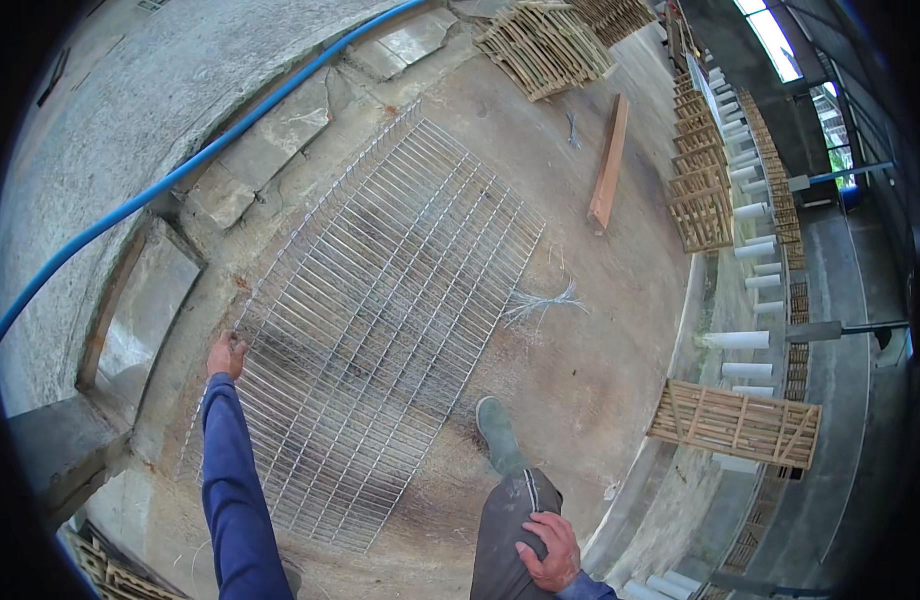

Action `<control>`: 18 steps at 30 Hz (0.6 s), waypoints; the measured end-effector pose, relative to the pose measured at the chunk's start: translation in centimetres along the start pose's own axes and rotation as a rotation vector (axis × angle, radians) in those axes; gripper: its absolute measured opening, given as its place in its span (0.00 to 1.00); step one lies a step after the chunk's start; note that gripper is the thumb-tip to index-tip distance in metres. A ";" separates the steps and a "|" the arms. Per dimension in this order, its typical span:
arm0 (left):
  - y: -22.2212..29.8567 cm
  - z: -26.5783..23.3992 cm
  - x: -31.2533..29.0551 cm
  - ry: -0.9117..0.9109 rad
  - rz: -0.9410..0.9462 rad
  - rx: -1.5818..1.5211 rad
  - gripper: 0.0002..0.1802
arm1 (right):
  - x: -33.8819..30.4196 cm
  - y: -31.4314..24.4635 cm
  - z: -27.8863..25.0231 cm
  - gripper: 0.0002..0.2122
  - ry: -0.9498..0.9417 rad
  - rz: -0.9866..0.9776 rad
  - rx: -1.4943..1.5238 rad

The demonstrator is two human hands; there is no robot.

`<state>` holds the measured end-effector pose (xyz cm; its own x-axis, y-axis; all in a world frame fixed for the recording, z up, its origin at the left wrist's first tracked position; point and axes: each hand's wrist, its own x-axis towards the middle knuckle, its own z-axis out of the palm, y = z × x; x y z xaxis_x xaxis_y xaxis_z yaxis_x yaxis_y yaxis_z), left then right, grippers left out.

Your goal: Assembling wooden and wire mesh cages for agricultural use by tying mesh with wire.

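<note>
A large grid panel (380,330) of thin, pale, metal-looking rods lies flat on the floor, crossed by several twisted strands of wire. At its left edge, my left hand (227,357) has its fingers curled on the rim of the grid; the fingertips are partly hidden. My right hand (550,550) rests on my bent right knee, fingers spread over the dark trousers and holding nothing. Beside the grid's right edge lies a loose bundle of thin wires (545,300). My green boot (497,430) stands on the floor just right of the grid.
A blue pipe (180,175) runs along the raised concrete edge at left. Further off lie a reddish-brown beam (610,165) and a stack of slatted bamboo racks (545,45). More racks (735,425) and white cylinders (738,340) line the right side.
</note>
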<state>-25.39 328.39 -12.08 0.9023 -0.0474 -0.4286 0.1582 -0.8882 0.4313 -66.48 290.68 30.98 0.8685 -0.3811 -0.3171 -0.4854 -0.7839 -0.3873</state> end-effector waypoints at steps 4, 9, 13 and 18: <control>-1.0 -4.4 -2.1 -0.063 -0.042 -0.109 0.15 | -0.1 -0.8 0.5 0.16 -0.039 -0.012 0.018; 8.3 -9.9 -12.4 -0.126 0.098 -0.526 0.10 | -1.4 4.2 -0.1 0.16 -0.118 -0.033 -0.059; 17.2 -15.3 -22.2 -0.056 0.115 -0.671 0.09 | -1.7 4.5 -3.0 0.17 -0.128 -0.021 -0.037; 31.2 -21.6 -32.1 0.062 0.160 -0.571 0.11 | 0.8 8.5 -6.6 0.18 -0.146 0.028 0.240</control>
<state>-40.74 312.07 32.22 0.9517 -0.1178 -0.2834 0.1937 -0.4854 0.8526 -69.25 280.45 33.18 0.8391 -0.3129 -0.4450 -0.5342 -0.6287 -0.5652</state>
